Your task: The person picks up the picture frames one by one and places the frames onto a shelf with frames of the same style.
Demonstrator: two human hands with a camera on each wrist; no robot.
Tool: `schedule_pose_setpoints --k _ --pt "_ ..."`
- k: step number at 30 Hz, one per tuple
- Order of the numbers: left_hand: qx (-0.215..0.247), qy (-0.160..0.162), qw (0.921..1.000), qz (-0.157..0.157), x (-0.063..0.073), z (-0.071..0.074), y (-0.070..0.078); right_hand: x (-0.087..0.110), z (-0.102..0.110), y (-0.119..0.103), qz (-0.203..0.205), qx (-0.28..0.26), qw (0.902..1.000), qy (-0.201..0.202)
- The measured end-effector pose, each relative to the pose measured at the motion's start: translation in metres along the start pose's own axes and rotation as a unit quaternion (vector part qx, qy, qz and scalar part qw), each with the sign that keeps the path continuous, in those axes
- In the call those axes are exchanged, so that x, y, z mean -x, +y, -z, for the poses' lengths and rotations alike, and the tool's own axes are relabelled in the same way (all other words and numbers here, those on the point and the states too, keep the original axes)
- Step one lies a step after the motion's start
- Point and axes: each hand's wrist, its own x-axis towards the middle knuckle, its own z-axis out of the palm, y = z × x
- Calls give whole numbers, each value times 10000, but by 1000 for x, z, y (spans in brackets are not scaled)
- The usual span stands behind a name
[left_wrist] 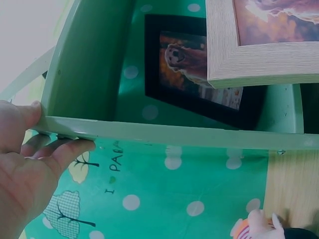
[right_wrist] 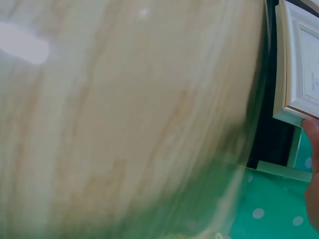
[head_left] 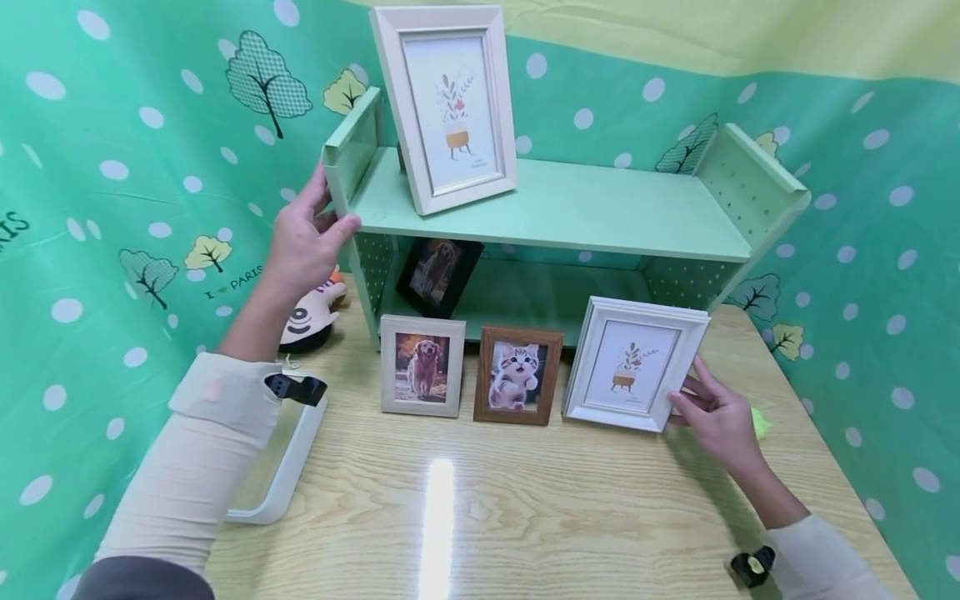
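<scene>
- Wooden table (head_left: 570,517) nearest me, bright light streak across its surface.
- White-rimmed item (head_left: 296,467) at left on the table, partly behind my left sleeve; can't tell what it is.
- My right grip (head_left: 716,417) pinches the white frame (head_left: 636,367) by its lower right edge, thumb in front, fingers behind.
- White frame, plant print, leans a bit, in front of the shelf's right part; can't tell if its bottom touches the table.
- Brown frame (head_left: 518,375), kitten photo, upright on the table, just left of the white frame.
- Beige frame (head_left: 422,365), dog photo, upright beside the brown one, further left.
- Plush toy (head_left: 311,317) left of the shelf, partly behind my left arm.
- My left grip (head_left: 307,237) holds the green shelf (head_left: 622,212) by the front edge of its left side panel.
- Black frame (head_left: 439,275), dog photo, tilted inside the lower compartment, left part.
- Large cream frame (head_left: 452,112), plant print, upright on the top board, left part.
- Polka-dot curtain (head_left: 585,87) behind everything.
</scene>
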Motion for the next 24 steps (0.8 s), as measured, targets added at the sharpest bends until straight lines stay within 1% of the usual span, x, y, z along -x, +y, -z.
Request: schedule_pose_setpoints --k 3,9,12,15,19,24 --pt "-36 -14 10000 24 0 0 0 -1 1 -4 -19 -61 10000 5" --pt "-77 -9 10000 -2 0 1 -1 1 3 -13 -96 370 9993 25" --pt "-47 -23 10000 -11 0 1 0 2 3 -17 -98 443 9990 47" --pt "-20 -23 10000 -18 0 1 0 2 4 -19 -32 375 9993 36" --pt "-55 13 10000 -31 1 1 -1 0 6 -22 44 112 9999 -1" --pt "-120 37 9999 -45 1 1 -1 -1 10 -27 111 94 9999 16"
